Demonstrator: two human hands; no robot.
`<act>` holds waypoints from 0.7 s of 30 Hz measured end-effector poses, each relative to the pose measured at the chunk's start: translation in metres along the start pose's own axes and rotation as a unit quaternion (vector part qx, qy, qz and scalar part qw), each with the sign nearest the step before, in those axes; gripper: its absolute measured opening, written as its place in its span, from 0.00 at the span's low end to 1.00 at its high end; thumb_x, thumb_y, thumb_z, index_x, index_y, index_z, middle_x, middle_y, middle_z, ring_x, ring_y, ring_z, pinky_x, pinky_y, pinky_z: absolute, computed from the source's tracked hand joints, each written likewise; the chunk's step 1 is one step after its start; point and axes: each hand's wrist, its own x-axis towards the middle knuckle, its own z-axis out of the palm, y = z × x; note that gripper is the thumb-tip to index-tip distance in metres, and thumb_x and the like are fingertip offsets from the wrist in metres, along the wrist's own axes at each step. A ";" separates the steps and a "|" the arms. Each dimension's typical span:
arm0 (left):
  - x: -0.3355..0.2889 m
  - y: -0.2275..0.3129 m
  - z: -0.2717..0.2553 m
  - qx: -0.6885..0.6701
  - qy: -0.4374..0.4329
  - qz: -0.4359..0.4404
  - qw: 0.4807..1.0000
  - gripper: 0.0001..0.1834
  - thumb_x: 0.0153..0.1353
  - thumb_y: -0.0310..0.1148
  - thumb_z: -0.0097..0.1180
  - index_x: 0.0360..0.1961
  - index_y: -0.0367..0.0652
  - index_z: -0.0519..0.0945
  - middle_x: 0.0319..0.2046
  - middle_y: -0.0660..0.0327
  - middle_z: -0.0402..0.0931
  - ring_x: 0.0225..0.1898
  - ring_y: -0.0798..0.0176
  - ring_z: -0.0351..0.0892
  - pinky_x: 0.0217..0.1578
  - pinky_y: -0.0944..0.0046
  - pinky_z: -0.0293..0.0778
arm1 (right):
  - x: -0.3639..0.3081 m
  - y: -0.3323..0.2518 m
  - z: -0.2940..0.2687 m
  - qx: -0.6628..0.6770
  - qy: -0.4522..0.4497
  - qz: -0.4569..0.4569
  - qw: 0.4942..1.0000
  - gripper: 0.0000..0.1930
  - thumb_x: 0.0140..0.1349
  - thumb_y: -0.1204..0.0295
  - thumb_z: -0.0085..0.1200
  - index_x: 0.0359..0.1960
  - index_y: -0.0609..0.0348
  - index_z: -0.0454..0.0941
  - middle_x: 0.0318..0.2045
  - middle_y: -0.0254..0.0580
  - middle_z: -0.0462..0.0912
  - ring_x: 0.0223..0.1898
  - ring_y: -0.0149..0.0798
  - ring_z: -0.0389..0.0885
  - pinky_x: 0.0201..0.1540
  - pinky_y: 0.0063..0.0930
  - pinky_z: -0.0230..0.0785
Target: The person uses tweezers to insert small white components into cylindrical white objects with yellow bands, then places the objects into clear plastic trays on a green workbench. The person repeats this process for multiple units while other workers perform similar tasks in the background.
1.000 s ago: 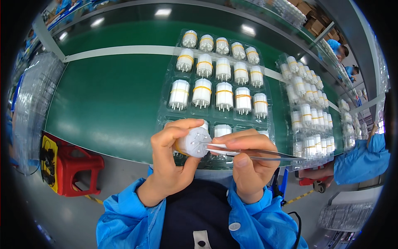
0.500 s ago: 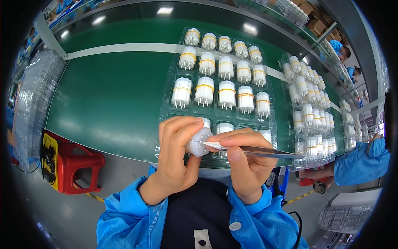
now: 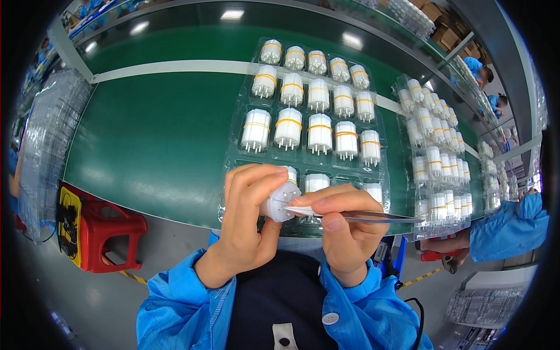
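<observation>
My left hand (image 3: 240,219) is closed around a white cylindrical plastic part (image 3: 282,201), its round end face turned toward my right hand. My right hand (image 3: 349,227) pinches metal tweezers (image 3: 382,218) with pale tips. The tips touch or nearly touch the end face, close to small features I cannot make out. Behind both hands lies a clear plastic tray (image 3: 232,156) holding rows of white cylinders (image 3: 319,133) with metal pins and yellow bands. My hands partly cover its nearest row.
On the green table (image 3: 146,146), another filled tray (image 3: 402,125) stands to the right. Stacked clear trays (image 3: 52,140) rise at the left edge. A red stool (image 3: 111,233) stands below left. A co-worker's blue sleeve (image 3: 507,227) reaches in at the right.
The tweezers' tips and my right fingers have shifted very slightly against the end face. The white part stays in my left hand, and the trays have not moved.
</observation>
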 end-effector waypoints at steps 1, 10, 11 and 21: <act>0.000 0.000 0.000 -0.006 -0.001 -0.003 1.000 0.29 0.46 0.12 0.55 0.54 0.33 0.68 0.49 0.45 0.70 0.49 0.48 0.70 0.49 0.55 0.69 | 0.000 0.000 0.000 -0.001 0.003 0.006 1.000 0.07 0.59 0.83 0.54 0.38 0.72 0.79 0.37 0.55 0.83 0.39 0.39 0.82 0.43 0.29 0.75; 0.001 0.001 0.003 -0.026 0.012 -0.013 0.999 0.35 0.37 0.10 0.57 0.53 0.35 0.70 0.48 0.46 0.71 0.47 0.44 0.70 0.48 0.53 0.67 | 0.000 0.001 0.000 -0.020 0.013 0.030 0.999 0.06 0.60 0.84 0.54 0.39 0.72 0.79 0.37 0.55 0.83 0.38 0.38 0.82 0.42 0.27 0.75; 0.001 0.000 0.003 -0.026 0.013 -0.012 1.000 0.35 0.37 0.10 0.57 0.53 0.35 0.70 0.49 0.46 0.71 0.47 0.44 0.70 0.48 0.53 0.67 | -0.001 0.001 -0.001 -0.032 0.007 0.030 0.999 0.06 0.60 0.84 0.54 0.39 0.72 0.79 0.37 0.55 0.83 0.38 0.38 0.82 0.42 0.27 0.75; 0.001 0.000 0.001 -0.024 0.011 -0.008 1.000 0.36 0.36 0.10 0.57 0.54 0.36 0.69 0.48 0.47 0.70 0.47 0.44 0.70 0.48 0.53 0.67 | 0.002 0.001 0.001 0.000 0.007 0.025 1.000 0.07 0.60 0.83 0.54 0.40 0.72 0.79 0.37 0.54 0.83 0.39 0.38 0.82 0.43 0.28 0.75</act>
